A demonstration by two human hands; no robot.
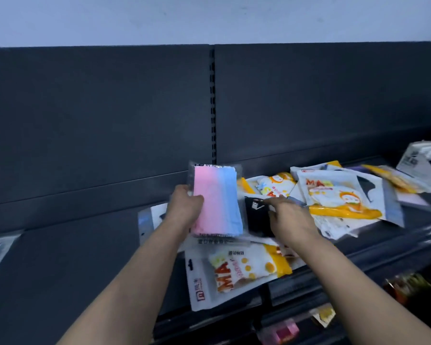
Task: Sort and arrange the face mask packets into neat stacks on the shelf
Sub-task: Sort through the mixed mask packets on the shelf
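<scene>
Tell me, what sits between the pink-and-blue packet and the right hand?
In the head view, a black packet lies between the pink-and-blue packet and the right hand, which reaches onto it.

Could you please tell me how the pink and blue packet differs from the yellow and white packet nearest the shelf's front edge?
The pink and blue packet is gripped by the left hand and raised nearly upright; the yellow and white packet lies flat on the shelf, untouched. The first shows plain pastel masks through clear plastic; the second carries large orange letters and a cartoon print. Both are sealed, flat plastic mask packets.
</scene>
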